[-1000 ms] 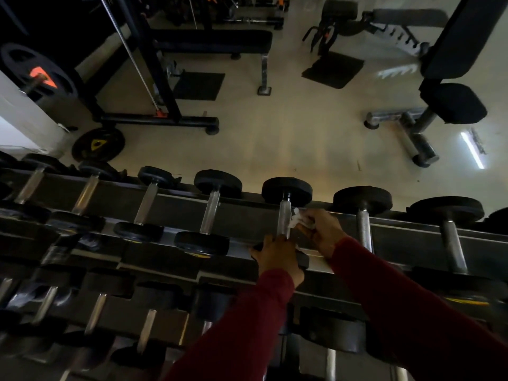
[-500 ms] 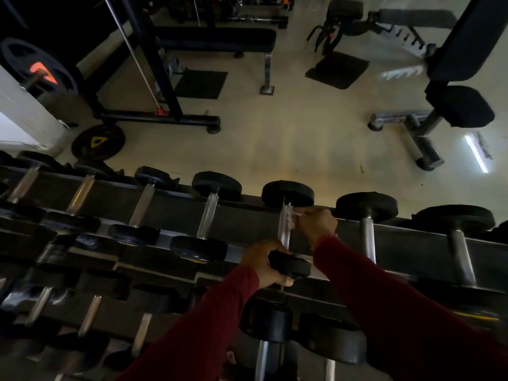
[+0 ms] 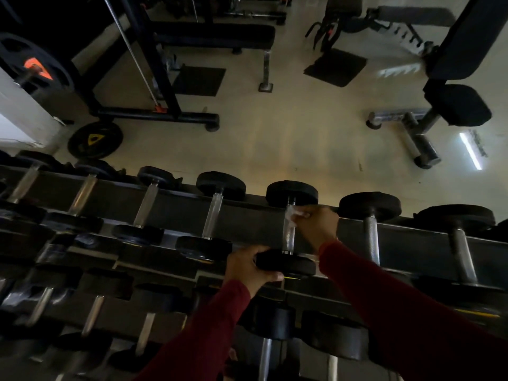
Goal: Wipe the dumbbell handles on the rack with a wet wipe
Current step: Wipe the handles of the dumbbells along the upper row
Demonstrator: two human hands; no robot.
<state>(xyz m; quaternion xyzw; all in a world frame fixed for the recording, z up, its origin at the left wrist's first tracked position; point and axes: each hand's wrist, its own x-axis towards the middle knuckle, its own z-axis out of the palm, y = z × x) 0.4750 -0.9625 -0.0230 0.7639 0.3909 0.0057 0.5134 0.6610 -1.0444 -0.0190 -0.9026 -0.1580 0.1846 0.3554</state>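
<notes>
Lying across the lower half of the frame, from the left edge to the right, the dumbbell rack, with a row of dumbbells resting on its top tier, chrome handles running away from the camera. Standing beyond it in the upper left, a black weight plate with a yellow triangle, on the pale floor.

Reaching in from the bottom centre, the left hand, sleeved in dark red, curling its fingers around the near head of the middle dumbbell and gripping it from the left side. Sitting just right of and above that hand, the knurled handle of this dumbbell, bare along its lower stretch.

Pressing against the top end of the handle, right under the far head, the white wet wipe, bunched small. Pinching it there, the right hand, fingers closed on the wipe, coming in from the right of the handle with its red sleeve trailing toward the lower right corner.

Compared with half a second ago: staying almost in place, both hands, the left still clamped on the near head, the right still at the upper end of the handle. Compared with a second ago: sitting higher on the handle, the wipe, having travelled up from mid-handle.
</notes>
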